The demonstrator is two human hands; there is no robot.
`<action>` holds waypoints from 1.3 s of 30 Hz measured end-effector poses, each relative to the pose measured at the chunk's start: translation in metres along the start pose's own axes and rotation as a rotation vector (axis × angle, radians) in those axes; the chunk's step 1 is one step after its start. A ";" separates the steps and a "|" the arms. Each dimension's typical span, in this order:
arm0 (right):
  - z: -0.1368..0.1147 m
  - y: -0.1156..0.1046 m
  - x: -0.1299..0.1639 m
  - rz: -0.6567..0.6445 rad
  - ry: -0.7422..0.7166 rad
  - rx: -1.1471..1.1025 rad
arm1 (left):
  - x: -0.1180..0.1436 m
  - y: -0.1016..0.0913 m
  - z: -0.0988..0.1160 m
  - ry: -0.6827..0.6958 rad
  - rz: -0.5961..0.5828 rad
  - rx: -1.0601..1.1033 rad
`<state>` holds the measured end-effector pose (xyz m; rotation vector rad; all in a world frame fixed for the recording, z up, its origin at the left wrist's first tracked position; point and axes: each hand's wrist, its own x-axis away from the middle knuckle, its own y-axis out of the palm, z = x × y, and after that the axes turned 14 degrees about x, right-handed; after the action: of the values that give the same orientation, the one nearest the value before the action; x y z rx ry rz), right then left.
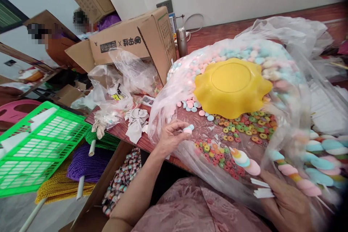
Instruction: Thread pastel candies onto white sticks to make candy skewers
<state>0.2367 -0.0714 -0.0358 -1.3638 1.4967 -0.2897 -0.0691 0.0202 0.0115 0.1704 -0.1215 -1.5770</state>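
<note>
Between the thumb and fingers of my left hand are small pink and blue marshmallows. My right hand is closed around several thin white sticks. At its fingertips is a marshmallow skewer, stacked in white, blue, orange and pink. Loose coloured candy rings lie on clear plastic between and beyond my hands. Behind them, a wavy-edged yellow bowl rests upside down against a heap of pastel marshmallows. More finished-looking skewers lie beside my right hand, partly behind plastic.
A cardboard box stands at the back left, near a metal flask. Crumpled plastic bags lie before it. At left are a green basket and bundled cords. Below the table edge, an open carton holds marshmallows. Two people sit far left.
</note>
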 end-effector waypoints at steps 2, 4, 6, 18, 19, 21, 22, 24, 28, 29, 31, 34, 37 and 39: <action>-0.020 0.000 -0.013 -0.014 -0.107 -0.028 | 0.012 0.008 0.006 -0.054 -0.043 0.143; -0.037 0.004 -0.024 -0.049 -0.144 -0.075 | 0.019 0.015 0.010 -0.063 -0.046 0.248; -0.046 0.008 -0.032 -0.095 -0.149 -0.122 | 0.023 0.018 0.010 -0.065 -0.038 0.329; -0.052 0.016 -0.031 -0.127 -0.111 -0.051 | 0.030 0.034 -0.005 0.001 0.048 0.402; -0.052 0.016 -0.030 -0.133 -0.100 -0.040 | 0.030 0.035 -0.006 0.010 0.060 0.390; -0.052 0.016 -0.028 -0.141 -0.076 -0.033 | 0.030 0.037 -0.008 0.045 0.071 0.360; -0.053 0.016 -0.027 -0.143 -0.064 -0.037 | 0.030 0.039 -0.008 0.078 0.073 0.341; -0.055 0.016 -0.025 -0.152 -0.044 -0.054 | 0.031 0.041 -0.008 0.164 0.070 0.279; -0.063 0.018 -0.022 -0.137 -0.027 -0.135 | 0.032 0.045 -0.006 0.329 0.063 0.121; -0.065 0.019 -0.022 -0.130 -0.023 -0.167 | 0.032 0.046 -0.006 0.369 0.061 0.090; -0.069 0.020 -0.022 -0.134 -0.018 -0.237 | 0.032 0.046 -0.005 0.456 0.048 0.026; -0.073 0.020 -0.024 -0.144 -0.010 -0.308 | 0.031 0.044 -0.005 0.561 0.009 -0.086; -0.075 0.019 -0.027 -0.095 0.020 -0.318 | 0.031 0.043 -0.006 0.586 -0.016 -0.157; -0.077 0.021 -0.028 -0.095 0.040 -0.336 | 0.031 0.045 -0.007 0.582 -0.011 -0.158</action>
<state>0.1584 -0.0752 -0.0038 -1.7065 1.5653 -0.1285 -0.0239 -0.0110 0.0117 0.4973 0.4570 -1.4824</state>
